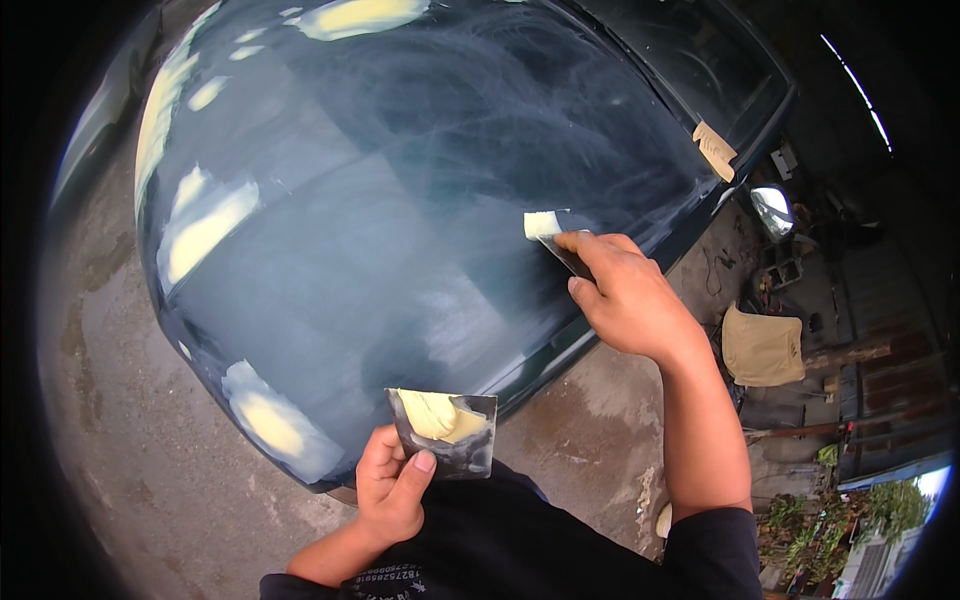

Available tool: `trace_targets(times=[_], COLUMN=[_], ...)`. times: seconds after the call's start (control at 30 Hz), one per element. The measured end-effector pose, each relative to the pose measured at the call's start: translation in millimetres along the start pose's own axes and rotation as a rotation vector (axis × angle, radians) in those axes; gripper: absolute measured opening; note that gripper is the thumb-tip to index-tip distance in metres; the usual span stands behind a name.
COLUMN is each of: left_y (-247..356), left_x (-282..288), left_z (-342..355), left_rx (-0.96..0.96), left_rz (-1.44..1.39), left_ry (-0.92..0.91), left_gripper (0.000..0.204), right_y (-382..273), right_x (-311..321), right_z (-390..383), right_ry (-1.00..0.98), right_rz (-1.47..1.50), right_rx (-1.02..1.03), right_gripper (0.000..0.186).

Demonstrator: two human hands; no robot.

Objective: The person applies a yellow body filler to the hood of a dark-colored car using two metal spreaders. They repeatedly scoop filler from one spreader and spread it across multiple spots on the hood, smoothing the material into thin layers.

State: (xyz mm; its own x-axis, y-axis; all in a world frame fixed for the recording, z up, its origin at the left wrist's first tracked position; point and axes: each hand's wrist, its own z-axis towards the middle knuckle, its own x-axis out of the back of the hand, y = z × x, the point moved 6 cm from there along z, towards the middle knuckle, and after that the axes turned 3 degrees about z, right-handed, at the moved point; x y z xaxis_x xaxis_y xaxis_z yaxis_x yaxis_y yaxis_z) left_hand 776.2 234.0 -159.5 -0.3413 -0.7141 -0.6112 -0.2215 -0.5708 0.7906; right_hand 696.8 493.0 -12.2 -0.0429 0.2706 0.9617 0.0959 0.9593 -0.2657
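Observation:
My left hand [395, 485] grips a dark square plate [465, 465] carrying a mound of pale yellow putty [428, 412], thumb on its face. My right hand [625, 295] holds a dark thin spreader [558, 250] against the car's dark, sanded hood [390, 220], where a small cream smear [540, 225] sits at the blade's edge, partly hidden by it. Other pale filler patches mark the hood, such as one at the left [210, 230] and one near the lower left [270, 425].
A tan cardboard piece [715, 150] lies by the windshield above a side mirror [772, 208]. At the right are a beige cloth-like item [762, 345], clutter and plants [800, 530]. Concrete ground [560, 430] surrounds the car; another vehicle [95, 130] shows at the far left.

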Motion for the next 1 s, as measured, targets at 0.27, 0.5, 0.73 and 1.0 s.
trace_targets(times=[0.27,0.5,0.73,1.0], left_y=[-4,-3,-2,-3], left_x=[5,6,2,6], left_z=[-2,-1,3,1], left_rx=[0.034,0.036,0.042,0.039], left_rz=[-0.011,-0.016,-0.013,-0.019], left_ry=[-0.007,0.004,-0.012,0.0], left_gripper=[0.03,0.029,0.03,0.03], right_y=[-4,-5,16,8], right_x=[-13,-10,10,-18], right_z=[25,-6,11,8], right_ry=[0.013,-0.015,0.029,0.105], right_rz=[-0.044,0.0,0.023,-0.04], right_rx=[-0.03,0.002,-0.076,-0.011], right_gripper=[0.043,0.047,0.045,0.047])
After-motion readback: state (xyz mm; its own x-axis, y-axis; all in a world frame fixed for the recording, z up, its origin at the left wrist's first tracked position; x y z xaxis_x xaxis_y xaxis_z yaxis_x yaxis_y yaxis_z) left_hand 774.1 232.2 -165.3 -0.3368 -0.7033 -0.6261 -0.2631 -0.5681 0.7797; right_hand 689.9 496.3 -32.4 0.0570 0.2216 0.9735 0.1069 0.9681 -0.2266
